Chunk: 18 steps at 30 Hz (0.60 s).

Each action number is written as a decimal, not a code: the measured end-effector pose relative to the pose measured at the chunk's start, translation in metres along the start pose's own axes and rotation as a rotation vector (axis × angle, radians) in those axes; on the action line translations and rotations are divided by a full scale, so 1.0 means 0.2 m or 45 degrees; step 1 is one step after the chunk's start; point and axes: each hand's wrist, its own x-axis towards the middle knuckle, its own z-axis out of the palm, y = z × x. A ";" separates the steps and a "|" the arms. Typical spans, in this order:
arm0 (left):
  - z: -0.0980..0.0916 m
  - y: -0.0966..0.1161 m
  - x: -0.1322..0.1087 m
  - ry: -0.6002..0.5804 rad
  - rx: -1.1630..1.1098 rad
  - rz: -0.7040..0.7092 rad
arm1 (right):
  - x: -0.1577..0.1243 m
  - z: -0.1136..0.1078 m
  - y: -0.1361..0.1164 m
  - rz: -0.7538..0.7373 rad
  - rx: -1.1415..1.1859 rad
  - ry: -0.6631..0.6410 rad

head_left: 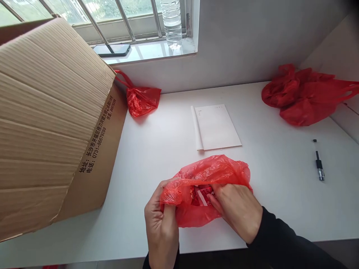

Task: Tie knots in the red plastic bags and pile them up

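Note:
A thin red plastic bag (213, 170) is held near the front edge of the white table, its mouth facing me. My left hand (162, 220) pinches the left side of the bag's rim between thumb and fingers. Inside the bag reaches my right hand (237, 205); its fingertips are mostly hidden by the plastic. Close to those fingers lie small red and white packets (202, 195) in the bag's opening. Whether the right hand grips one of them does not show.
A large cardboard box (92, 157) stands at the left. Beyond the bag lies a paper notebook (220, 127). A small red bag (143, 101) and a bigger red bag (305, 97) rest by the wall. A pen (319, 164) is at right; a bottle (172, 26) and phone (112, 49) occupy the windowsill.

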 end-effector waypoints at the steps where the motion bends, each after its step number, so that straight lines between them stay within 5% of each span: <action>1: 0.00 0.00 0.00 -0.005 -0.009 0.002 | 0.00 -0.01 0.00 0.003 0.011 0.017; 6: 0.00 0.01 0.01 -0.008 -0.052 0.049 | 0.04 -0.02 -0.02 -0.054 0.138 0.157; 18: 0.00 0.03 0.02 -0.004 -0.027 0.079 | 0.12 -0.03 0.00 0.034 0.049 0.051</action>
